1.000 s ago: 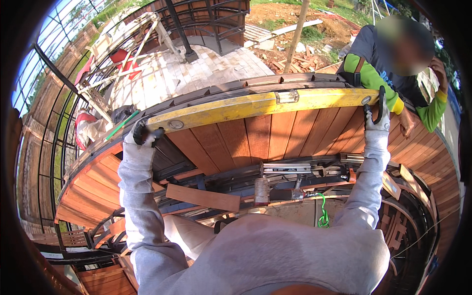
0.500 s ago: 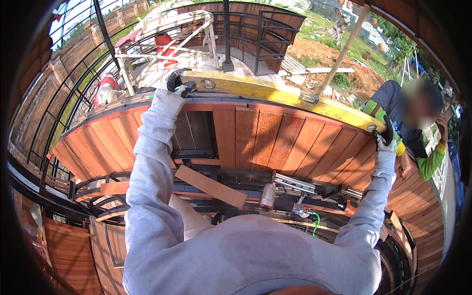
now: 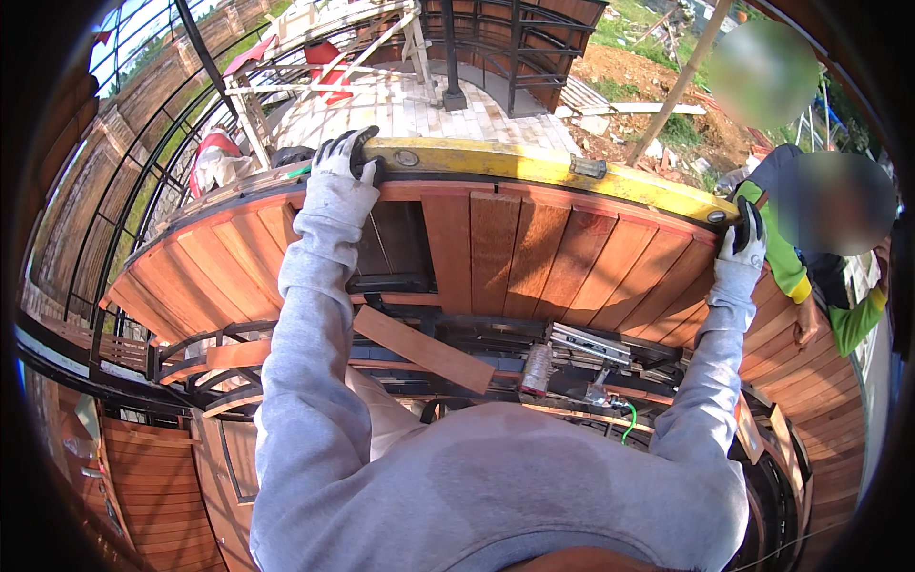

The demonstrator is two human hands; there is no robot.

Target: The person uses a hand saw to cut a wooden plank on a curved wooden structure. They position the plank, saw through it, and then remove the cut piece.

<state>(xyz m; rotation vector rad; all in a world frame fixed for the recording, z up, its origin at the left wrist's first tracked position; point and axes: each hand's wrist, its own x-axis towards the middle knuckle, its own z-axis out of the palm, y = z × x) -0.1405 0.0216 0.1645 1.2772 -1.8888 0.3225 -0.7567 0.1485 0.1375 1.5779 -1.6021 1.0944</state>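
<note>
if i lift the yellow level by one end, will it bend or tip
Probably stiff: the yellow level looks like one unbroken bar, with the left grip and right grip at its ends. Being long and narrow, it may swing or tip if lifted from one end.

two gloved hands (image 3: 343, 181) (image 3: 745, 246), one yellow level (image 3: 496, 163)

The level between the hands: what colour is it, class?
Yellow; the level shows best in the head view.

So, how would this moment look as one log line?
left hand: holds left end of yellow level; right hand: holds its right end; level: along top edge of wooden panel; slanted board: below panel
</note>
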